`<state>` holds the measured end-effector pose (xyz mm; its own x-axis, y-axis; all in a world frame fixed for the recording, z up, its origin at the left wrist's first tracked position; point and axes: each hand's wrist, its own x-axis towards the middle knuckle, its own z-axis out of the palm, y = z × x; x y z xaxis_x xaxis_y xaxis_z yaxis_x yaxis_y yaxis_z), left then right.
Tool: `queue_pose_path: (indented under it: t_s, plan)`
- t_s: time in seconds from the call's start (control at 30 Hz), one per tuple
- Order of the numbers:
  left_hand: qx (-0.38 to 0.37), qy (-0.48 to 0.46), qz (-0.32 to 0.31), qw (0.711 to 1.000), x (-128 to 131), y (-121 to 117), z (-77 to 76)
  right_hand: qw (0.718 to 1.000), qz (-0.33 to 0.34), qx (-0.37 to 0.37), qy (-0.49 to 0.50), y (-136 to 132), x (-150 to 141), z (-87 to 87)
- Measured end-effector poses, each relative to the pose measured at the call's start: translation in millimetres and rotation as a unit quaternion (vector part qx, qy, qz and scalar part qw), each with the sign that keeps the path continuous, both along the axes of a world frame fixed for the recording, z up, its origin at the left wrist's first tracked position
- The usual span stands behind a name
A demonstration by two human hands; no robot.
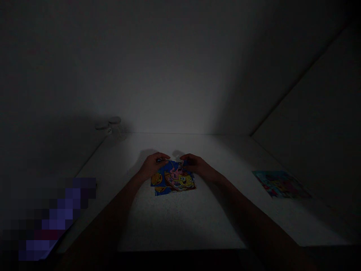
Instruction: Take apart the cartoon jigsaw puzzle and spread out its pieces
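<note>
A partly assembled jigsaw puzzle (177,180) lies on the white table, with a yellow and a pink cartoon figure on a blue ground. Its outline is uneven, stepped at the lower left. At its upper left edge, my left hand (153,165) has thumb and fingers pinched together. My right hand (197,166) curls over the upper right corner, its fingertips closed close to the puzzle's top edge. A small gap separates the two hands. Dim light hides what, if anything, is between the fingertips of either hand.
A colourful printed picture sheet (282,184) lies flat at the table's right. By the back left corner stands a clear glass jar-like object (115,121) with a pale top. A blurred-out purple shape (59,216) is at the left edge. Walls rise behind and to the right.
</note>
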<state>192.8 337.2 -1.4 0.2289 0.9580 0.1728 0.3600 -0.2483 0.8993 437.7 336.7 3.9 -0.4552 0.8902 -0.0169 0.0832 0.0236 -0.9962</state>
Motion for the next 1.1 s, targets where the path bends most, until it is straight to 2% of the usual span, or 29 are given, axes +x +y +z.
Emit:
queue_pose_path:
  t_s: [0.1,0.3,0.47,0.6,0.73,0.87,1.1]
  plan:
    - [0.004,0.008,0.001,1.000,-0.2,0.9,-3.1,1.000,0.007,-0.009,0.021,0.9,2.3,-1.3]
    - [0.002,0.021,-0.025,0.999,3.6,-0.9,6.1,0.998,-0.054,-0.017,0.027,5.7,1.0,-5.1]
    - [-0.017,0.012,-0.053,0.998,9.0,7.1,15.5,0.996,-0.071,0.035,-0.035,17.4,-5.4,1.9]
    - [-0.046,-0.033,-0.035,0.998,7.6,16.1,12.7,0.990,-0.111,0.047,-0.079,25.3,-14.0,6.1]
    - [-0.080,-0.083,-0.011,0.993,7.4,15.5,9.8,0.987,-0.127,0.028,-0.097,22.0,-19.2,1.3]
    - [-0.139,-0.144,-0.024,0.980,13.7,7.9,11.1,0.991,-0.114,0.015,-0.068,15.3,-19.7,-4.2]
    - [-0.220,-0.219,-0.050,0.949,14.5,1.2,16.3,0.986,-0.154,0.035,-0.055,17.0,-23.2,-18.4]
